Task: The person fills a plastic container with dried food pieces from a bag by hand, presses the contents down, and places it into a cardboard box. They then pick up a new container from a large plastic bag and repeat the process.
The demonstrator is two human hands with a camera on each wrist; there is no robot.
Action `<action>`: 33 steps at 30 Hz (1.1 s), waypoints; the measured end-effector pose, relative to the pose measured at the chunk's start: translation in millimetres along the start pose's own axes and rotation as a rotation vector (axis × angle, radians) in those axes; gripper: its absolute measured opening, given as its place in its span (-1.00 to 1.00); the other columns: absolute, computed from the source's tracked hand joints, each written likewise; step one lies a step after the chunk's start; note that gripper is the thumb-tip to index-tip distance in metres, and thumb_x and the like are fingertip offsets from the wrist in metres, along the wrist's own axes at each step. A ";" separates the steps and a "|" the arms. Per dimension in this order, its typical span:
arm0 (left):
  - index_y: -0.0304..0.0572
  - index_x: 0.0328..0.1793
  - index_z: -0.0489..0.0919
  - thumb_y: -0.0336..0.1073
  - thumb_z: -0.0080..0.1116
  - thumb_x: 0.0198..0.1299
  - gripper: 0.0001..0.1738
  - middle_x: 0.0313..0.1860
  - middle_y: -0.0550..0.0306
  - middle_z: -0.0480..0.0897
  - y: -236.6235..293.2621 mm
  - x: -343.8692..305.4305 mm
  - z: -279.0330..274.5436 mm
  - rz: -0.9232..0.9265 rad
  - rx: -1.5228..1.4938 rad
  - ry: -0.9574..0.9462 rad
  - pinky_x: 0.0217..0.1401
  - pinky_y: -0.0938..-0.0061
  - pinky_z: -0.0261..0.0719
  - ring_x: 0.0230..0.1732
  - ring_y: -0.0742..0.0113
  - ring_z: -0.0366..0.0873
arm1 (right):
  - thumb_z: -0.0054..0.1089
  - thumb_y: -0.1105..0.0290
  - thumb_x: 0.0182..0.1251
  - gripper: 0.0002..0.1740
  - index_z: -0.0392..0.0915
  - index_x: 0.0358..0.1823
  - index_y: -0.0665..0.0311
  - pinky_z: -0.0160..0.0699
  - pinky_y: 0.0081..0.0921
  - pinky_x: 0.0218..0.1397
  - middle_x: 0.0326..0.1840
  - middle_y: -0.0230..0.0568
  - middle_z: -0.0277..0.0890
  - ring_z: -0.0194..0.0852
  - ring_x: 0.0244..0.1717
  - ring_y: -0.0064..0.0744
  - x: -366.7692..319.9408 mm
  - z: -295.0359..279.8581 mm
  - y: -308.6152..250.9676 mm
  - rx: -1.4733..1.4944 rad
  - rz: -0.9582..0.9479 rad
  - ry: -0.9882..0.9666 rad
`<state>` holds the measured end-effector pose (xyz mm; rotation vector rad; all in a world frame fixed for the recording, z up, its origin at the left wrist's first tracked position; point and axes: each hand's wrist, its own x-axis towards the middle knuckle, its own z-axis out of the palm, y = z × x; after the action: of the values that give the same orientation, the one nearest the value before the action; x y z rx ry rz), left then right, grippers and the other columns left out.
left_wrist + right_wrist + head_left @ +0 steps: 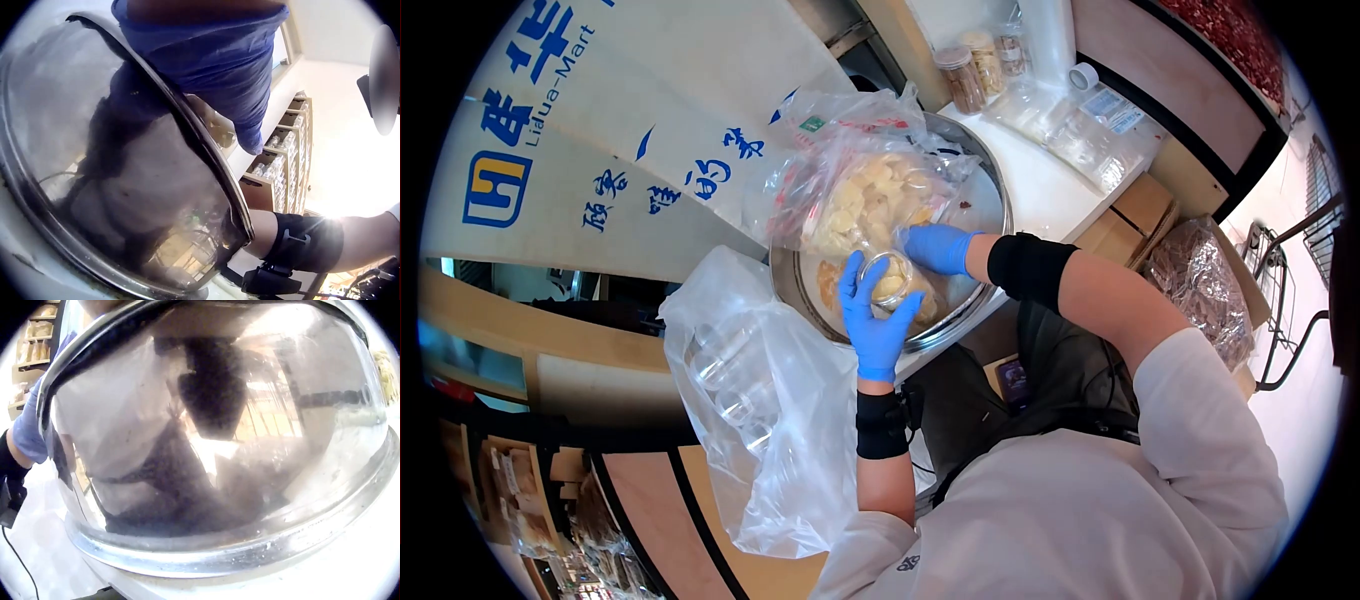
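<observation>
My blue-gloved left hand holds a clear round jar over the near part of a wide steel basin, thumb and fingers spread around its sides. Pale yellow slices show inside the jar. Just right of it, my gloved right hand is low over the basin, its fingertips hidden. A clear plastic bag of pale, dried-looking slices lies open in the basin beyond both hands. The left wrist view shows the left glove above the basin's rim; the basin's shiny wall fills the right wrist view.
A white plastic bag of clear empty jars hangs left of the basin. Filled jars, a tape roll and clear packets occupy the white table. An open cardboard box holds bagged goods at right.
</observation>
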<state>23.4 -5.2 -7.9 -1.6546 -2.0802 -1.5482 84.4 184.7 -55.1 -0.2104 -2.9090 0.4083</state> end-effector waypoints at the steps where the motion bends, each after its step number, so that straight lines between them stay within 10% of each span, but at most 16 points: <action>1: -0.02 0.19 0.59 -0.37 0.54 -0.20 -0.31 0.39 0.00 0.37 -2.8 -0.6 0.4 0.004 -0.039 -0.006 0.44 0.24 0.31 0.37 0.08 0.35 | 0.01 0.47 0.31 -0.74 0.49 -0.01 0.38 0.62 -0.17 -0.08 -0.16 0.16 0.62 0.65 -0.10 0.10 -0.5 -0.8 0.2 0.040 0.021 -0.008; 23: -0.20 0.36 0.44 -0.27 0.49 -0.06 -0.21 0.20 0.00 0.48 0.0 1.9 -0.9 -0.057 -0.057 0.079 0.33 0.31 0.39 0.22 0.14 0.45 | 0.19 0.40 0.17 -0.86 0.62 -0.39 0.34 0.55 -0.25 -0.23 -0.40 0.05 0.60 0.59 -0.36 0.02 -7.6 -30.5 21.9 0.721 0.428 0.543; 33: -0.18 0.30 0.50 -0.23 0.51 -0.08 -0.26 0.08 -0.02 0.51 1.6 2.3 0.7 -0.085 -0.060 0.169 0.22 0.31 0.46 0.12 0.11 0.50 | 0.22 0.45 0.14 -0.89 0.65 -0.30 0.29 0.60 -0.34 -0.14 -0.26 -0.05 0.62 0.63 -0.25 -0.10 -43.4 -117.3 12.0 0.156 0.235 0.632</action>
<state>24.0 -3.3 -5.9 -1.4131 -2.0608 -1.7268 152.8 219.0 44.6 -0.5478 -2.2296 0.4942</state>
